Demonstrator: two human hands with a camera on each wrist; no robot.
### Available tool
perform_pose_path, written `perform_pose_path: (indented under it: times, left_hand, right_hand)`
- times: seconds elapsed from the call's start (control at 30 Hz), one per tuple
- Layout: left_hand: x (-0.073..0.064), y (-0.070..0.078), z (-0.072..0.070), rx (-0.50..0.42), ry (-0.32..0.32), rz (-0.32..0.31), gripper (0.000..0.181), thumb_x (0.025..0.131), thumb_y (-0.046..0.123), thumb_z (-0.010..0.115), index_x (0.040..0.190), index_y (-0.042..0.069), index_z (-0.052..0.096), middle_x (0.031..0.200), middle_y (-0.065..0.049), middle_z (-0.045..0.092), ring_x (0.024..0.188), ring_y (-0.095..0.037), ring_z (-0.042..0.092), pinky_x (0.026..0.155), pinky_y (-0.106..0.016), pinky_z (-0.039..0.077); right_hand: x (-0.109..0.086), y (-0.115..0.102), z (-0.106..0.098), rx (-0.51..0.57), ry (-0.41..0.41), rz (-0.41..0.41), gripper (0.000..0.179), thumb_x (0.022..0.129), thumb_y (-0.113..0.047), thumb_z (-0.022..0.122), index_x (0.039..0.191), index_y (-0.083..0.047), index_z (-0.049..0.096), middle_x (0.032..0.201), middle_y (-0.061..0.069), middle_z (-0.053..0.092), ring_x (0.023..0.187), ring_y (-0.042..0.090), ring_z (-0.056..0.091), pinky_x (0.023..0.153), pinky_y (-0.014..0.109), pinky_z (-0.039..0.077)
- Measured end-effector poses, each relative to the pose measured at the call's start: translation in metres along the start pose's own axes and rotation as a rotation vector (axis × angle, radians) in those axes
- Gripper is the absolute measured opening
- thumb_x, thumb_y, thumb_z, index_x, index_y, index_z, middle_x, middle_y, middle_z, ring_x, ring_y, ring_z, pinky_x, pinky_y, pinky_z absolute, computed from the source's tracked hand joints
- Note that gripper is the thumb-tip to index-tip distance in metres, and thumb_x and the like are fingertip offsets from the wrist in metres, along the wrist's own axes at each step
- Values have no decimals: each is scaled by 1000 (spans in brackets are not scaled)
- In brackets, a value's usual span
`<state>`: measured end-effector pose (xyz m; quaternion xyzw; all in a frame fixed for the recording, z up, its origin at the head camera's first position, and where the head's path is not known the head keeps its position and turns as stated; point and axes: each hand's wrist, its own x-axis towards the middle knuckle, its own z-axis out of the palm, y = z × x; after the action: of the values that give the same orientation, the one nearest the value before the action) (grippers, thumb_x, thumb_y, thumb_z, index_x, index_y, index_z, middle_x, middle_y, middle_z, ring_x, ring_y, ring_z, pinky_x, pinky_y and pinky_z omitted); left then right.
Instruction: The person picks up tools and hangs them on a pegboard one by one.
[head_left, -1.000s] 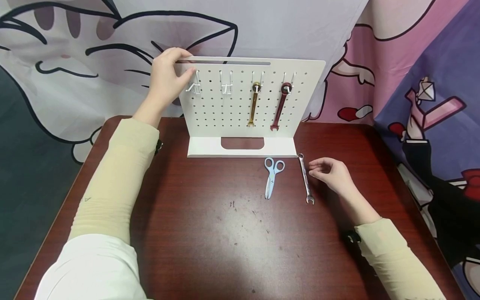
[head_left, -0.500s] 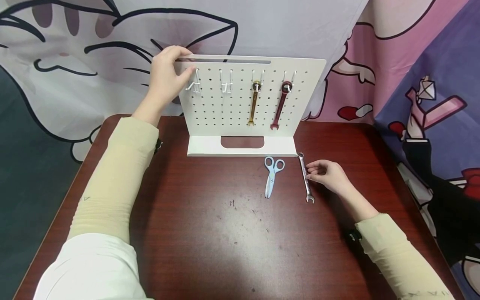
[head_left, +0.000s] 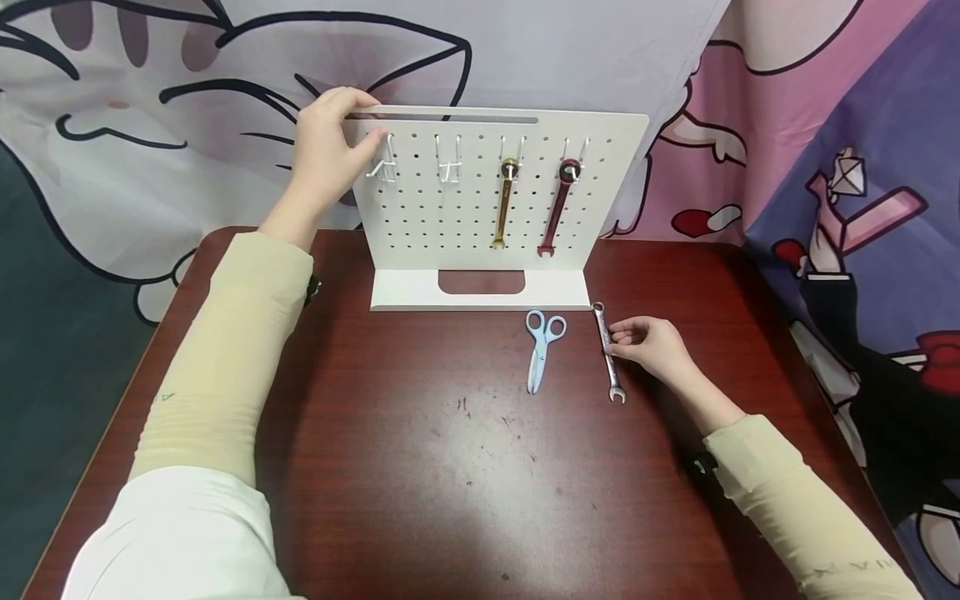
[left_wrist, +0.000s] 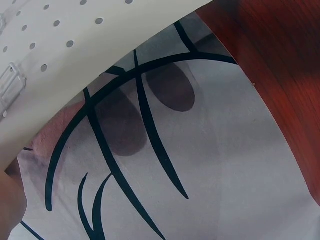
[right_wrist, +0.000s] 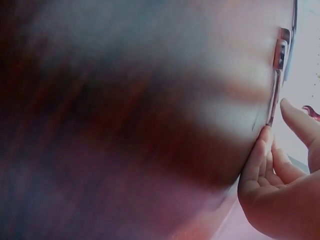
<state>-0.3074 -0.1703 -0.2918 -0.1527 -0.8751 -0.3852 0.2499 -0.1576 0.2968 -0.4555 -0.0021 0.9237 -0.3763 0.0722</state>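
My left hand (head_left: 330, 154) grips the top left corner of a white pegboard (head_left: 420, 225), thumb in front and fingers behind the edge. Part of that hand (left_wrist: 12, 205) shows at the left of its wrist view. On the table, my right hand (head_left: 652, 346) has its fingertips right at the middle of a silver combination wrench (head_left: 616, 379). In the right wrist view the thumb (right_wrist: 297, 120) stands apart from the other fingers, near the wrench (right_wrist: 275, 95). Light blue scissors (head_left: 537, 362) lie left of the wrench.
A gold wrench (head_left: 502, 212) and a dark red wrench (head_left: 556, 212) hang from hooks on the pegboard. Two white hooks further left, such as the second hook (head_left: 449, 171), carry nothing. Printed cloth (head_left: 585, 50) hangs behind the brown table (head_left: 375, 467).
My right hand has moved slightly left, bringing its fingertips up to the silver wrench. My left hand stays on the pegboard corner.
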Motion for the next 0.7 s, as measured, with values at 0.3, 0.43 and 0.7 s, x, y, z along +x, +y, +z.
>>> perform_pose_path:
  times: [0.3, 0.43, 0.7]
  left_hand:
    - [0, 0, -1, 8, 1, -9, 26, 97, 9, 74, 120, -1, 74, 129, -17, 74, 128, -29, 65, 116, -31, 44]
    - [0, 0, 0, 7, -2, -8, 26, 98, 9, 73, 121, -2, 74, 129, -17, 74, 127, -30, 65, 115, -32, 44]
    - [1, -1, 1, 13, 2, 7, 25, 98, 9, 73, 120, -3, 74, 127, -17, 74, 126, -30, 66, 114, -31, 45]
  right_hand:
    - [1, -3, 7, -38, 41, -2, 39, 82, -12, 90, 112, 9, 76, 90, 17, 79, 70, -9, 60, 68, 7, 46]
    - [0, -4, 7, -74, 44, 0, 39, 82, -13, 91, 112, 7, 76, 92, 17, 79, 71, -7, 61, 69, 8, 46]
    - [-2, -3, 6, -92, 55, 4, 34, 85, -11, 86, 113, 5, 77, 91, 16, 81, 72, -3, 65, 70, 10, 45]
